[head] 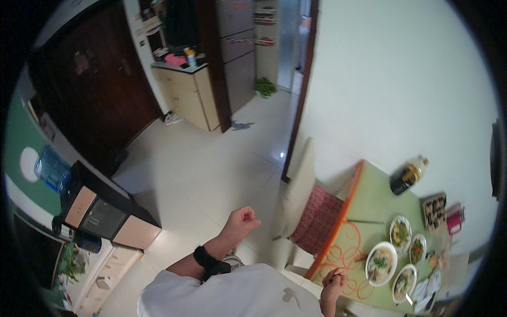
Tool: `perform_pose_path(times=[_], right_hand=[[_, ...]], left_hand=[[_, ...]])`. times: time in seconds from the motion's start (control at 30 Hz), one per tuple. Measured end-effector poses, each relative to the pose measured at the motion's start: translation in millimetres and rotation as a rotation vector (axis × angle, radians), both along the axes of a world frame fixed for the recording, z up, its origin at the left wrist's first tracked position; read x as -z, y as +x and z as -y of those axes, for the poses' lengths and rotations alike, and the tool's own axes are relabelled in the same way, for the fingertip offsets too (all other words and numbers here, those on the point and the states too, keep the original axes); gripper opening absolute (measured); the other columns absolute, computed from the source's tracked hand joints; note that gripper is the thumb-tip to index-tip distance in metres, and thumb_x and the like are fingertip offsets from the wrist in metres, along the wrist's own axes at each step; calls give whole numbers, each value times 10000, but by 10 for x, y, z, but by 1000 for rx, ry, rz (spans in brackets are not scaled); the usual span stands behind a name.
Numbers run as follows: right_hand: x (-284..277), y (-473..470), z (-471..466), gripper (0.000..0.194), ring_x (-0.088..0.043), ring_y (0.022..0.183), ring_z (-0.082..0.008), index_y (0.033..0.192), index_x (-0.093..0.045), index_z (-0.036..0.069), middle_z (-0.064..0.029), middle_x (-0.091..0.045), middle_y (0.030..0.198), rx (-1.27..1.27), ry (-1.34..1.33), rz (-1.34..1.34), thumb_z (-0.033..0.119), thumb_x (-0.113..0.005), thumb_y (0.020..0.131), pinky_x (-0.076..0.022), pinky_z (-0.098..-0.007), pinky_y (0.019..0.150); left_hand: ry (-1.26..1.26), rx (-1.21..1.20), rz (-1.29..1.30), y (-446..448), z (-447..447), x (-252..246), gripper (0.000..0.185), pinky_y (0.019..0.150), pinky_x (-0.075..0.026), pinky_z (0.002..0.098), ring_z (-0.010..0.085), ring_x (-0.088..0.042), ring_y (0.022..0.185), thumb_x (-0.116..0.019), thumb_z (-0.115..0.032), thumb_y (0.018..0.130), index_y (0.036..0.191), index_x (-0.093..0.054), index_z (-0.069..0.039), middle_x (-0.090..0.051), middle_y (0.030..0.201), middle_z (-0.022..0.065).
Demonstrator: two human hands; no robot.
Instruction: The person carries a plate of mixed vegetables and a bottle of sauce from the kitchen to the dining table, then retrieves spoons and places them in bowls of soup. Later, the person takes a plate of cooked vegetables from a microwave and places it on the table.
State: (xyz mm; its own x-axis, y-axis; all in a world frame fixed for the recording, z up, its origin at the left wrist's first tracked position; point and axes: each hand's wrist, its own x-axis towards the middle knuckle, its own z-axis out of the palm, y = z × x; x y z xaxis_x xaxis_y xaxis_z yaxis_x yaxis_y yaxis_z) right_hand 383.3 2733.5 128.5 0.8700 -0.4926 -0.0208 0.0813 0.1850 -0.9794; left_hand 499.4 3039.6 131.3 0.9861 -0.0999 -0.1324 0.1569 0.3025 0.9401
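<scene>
My left hand [240,226], with a black band on its wrist, is held out over the tiled floor with its fingers curled. Nothing shows in it. Beside the orange edge of the green dining table [372,184] is my right hand [334,280], also curled, with no object visible in it. Closest to that hand is a white oval bowl [381,263] of pale food topped with green herbs. A similar bowl [404,283] stands beyond it. Two smaller plates hold a yellow-green dish [400,233] and mixed vegetables [417,249].
A chair [317,218] with a red patterned seat stands against the table. A large dark bottle [408,176], a compartment box [434,211] and a pink cup [454,222] line the wall side. To the left are a water dispenser [105,216] and a brown door [93,79].
</scene>
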Motion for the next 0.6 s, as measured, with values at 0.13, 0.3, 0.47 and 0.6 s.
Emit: perform_pose_path(times=[0.13, 0.3, 0.47, 0.6], right_hand=[[172, 800, -820, 193, -357, 427, -73, 576, -425, 47, -17, -419, 515, -453, -154, -37, -100, -335, 661, -255, -204, 373], [369, 1841, -2190, 126, -350, 431, -92, 537, -409, 26, -24, -379, 476, -902, -46, -116, -6, -347, 642, -261, -225, 393], [477, 2668, -3151, 244, -356, 431, -102, 543, -405, 50, -8, -368, 475, -914, -157, -248, 112, -393, 778, -282, -230, 399], [733, 3296, -3503, 312, -280, 389, -83, 626, -355, 78, 7, -303, 482, -570, -262, -422, 250, -425, 877, -202, -244, 338]], left_hand=[[-112, -177, -105, 138, -1019, 183, 171, 356, -189, 191, 24, -267, 410, -551, -19, 794, 750, -405, -96, -335, 526, -62], [-244, -449, -199, 365, -2326, 455, 120, 351, -171, 193, 28, -251, 404, -528, -16, 797, 840, -444, -91, -320, 524, -60], [-325, -622, -77, 772, -3260, 598, 155, 370, -199, 197, 38, -276, 424, -469, -37, 813, 959, -461, -89, -336, 540, -51], [-306, -785, -93, 1261, -3648, 779, 256, 416, -272, 202, 75, -334, 478, -378, -15, 813, 1034, -469, -107, -376, 584, -25]])
